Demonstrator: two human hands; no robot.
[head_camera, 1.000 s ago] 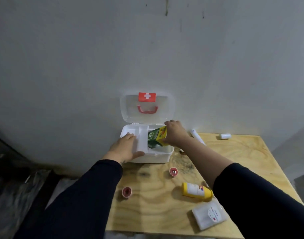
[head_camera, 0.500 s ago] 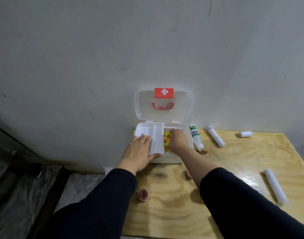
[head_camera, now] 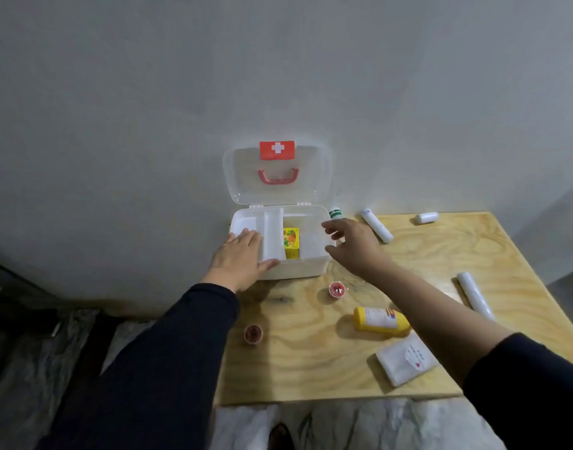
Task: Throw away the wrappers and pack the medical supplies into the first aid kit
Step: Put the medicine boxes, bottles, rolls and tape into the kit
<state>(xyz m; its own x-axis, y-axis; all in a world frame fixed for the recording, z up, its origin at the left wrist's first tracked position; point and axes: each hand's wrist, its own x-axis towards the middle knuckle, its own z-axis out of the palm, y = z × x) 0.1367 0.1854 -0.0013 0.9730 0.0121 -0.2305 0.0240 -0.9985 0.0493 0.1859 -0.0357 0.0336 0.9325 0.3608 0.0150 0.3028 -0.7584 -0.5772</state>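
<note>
The white first aid kit [head_camera: 306, 267] stands open at the table's back left, its clear lid with a red cross leaning on the wall. A yellow and green box [head_camera: 291, 242] lies inside, beside the white inner tray. My left hand [head_camera: 241, 258] rests flat on the kit's front left corner. My right hand [head_camera: 353, 243] hovers empty, fingers spread, just right of the kit. A green-capped bottle [head_camera: 335, 213] peeks out behind that hand. On the table lie a yellow bottle [head_camera: 381, 321], a white flat pack [head_camera: 405, 360] and three white rolls [head_camera: 377, 226] [head_camera: 426, 217] [head_camera: 473, 295].
Two small red-lidded cups [head_camera: 337, 290] [head_camera: 253, 334] sit on the plywood table [head_camera: 311, 368]. A grey wall rises right behind the kit. The table's left edge drops to dark sheeting on the floor, and pale plastic sheeting lies below the front edge.
My right hand put the yellow and green box into the kit, let go and drew back to the right, empty. My left hand stayed on the kit.
</note>
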